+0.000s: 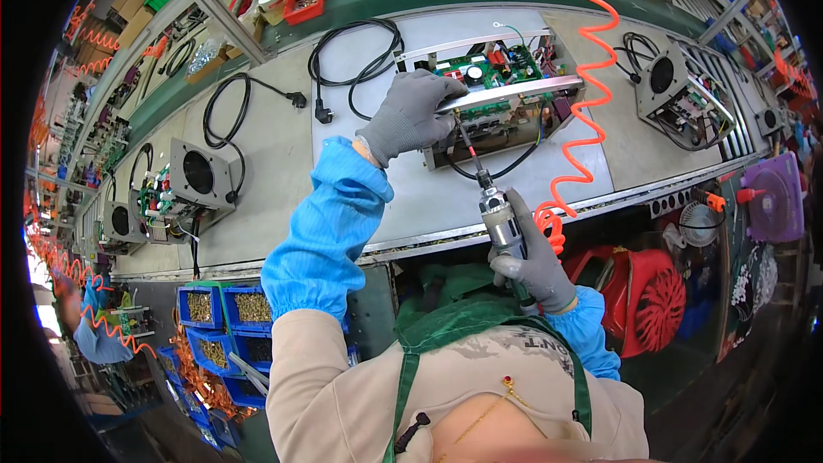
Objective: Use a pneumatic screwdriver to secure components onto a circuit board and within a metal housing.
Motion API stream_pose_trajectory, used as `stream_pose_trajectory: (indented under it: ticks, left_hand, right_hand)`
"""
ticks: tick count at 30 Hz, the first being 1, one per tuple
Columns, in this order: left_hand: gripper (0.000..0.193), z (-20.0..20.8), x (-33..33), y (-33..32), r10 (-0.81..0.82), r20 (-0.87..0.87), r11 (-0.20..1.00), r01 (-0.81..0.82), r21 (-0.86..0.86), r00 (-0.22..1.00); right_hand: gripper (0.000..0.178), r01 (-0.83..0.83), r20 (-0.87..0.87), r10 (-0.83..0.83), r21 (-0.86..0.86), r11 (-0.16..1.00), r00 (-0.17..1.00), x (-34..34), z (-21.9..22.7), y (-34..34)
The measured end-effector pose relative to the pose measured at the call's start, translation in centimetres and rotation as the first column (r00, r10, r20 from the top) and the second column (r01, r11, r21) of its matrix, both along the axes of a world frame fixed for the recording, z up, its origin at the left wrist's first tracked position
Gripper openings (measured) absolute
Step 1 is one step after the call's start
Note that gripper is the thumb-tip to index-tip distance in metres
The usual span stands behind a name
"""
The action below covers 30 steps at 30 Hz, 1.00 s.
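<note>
My right hand [540,266], in a grey glove, is wrapped around a silver air screwdriver [500,219]. Its long bit [468,142] slants up and left to the near rail of an open metal chassis [531,88]. Inside the chassis is a green circuit board [493,75] with coils, capacitors and wires. My left hand [411,113], also gloved, closes over the left end of that rail, thumb and fingers beside the bit's tip. Any screw at the tip is too small to make out.
An orange coiled air hose [591,103] hangs to the right of the chassis. Black power cables [330,60] lie at its left. Other fan units stand on the bench, left [195,173] and right [677,90]. Blue bins [201,307] of small fasteners sit below left.
</note>
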<state>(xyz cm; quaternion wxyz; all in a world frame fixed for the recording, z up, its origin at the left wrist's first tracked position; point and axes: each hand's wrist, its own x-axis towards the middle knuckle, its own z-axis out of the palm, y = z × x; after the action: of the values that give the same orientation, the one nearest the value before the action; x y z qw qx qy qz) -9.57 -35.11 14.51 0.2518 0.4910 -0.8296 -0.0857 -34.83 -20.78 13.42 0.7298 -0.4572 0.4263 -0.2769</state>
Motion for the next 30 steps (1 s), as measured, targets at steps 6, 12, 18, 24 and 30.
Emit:
stream_pose_trajectory:
  ticks: [6, 12, 18, 24, 30]
  left_hand:
    - [0.036, -0.4, 0.2, -0.1, -0.022, -0.043, 1.0, 0.021, -0.021, 0.999]
    - [0.035, -0.5, 0.2, 0.0, -0.001, -0.047, 1.0, 0.0, -0.03, 0.999]
    - [0.031, -0.7, -0.1, 0.0, -0.013, -0.119, 0.996, 0.002, -0.091, 0.993]
    - [0.032, -0.8, -0.2, 0.0, -0.008, -0.13, 0.995, -0.005, -0.101, 0.991]
    - [0.031, -1.1, -0.2, -0.1, 0.016, -0.125, 0.991, -0.032, -0.128, 0.992]
  right_hand:
    - [0.097, 0.049, 0.0, -0.049, 0.007, 0.999, 0.999, 0.7, 0.1, 0.7]
    - [0.094, 0.064, -0.028, -0.065, -0.019, 0.998, 0.997, 1.0, -0.7, 1.1]
    - [0.081, -0.035, 0.634, -0.19, 0.325, 0.945, 0.75, 1.6, -1.5, 1.4]
    - [0.054, 0.304, 0.179, -0.443, 0.505, 0.808, 0.879, 2.0, -4.5, 2.6]
    - [0.045, 0.226, 0.103, -0.322, 0.517, 0.825, 0.941, 0.9, -6.3, 2.6]
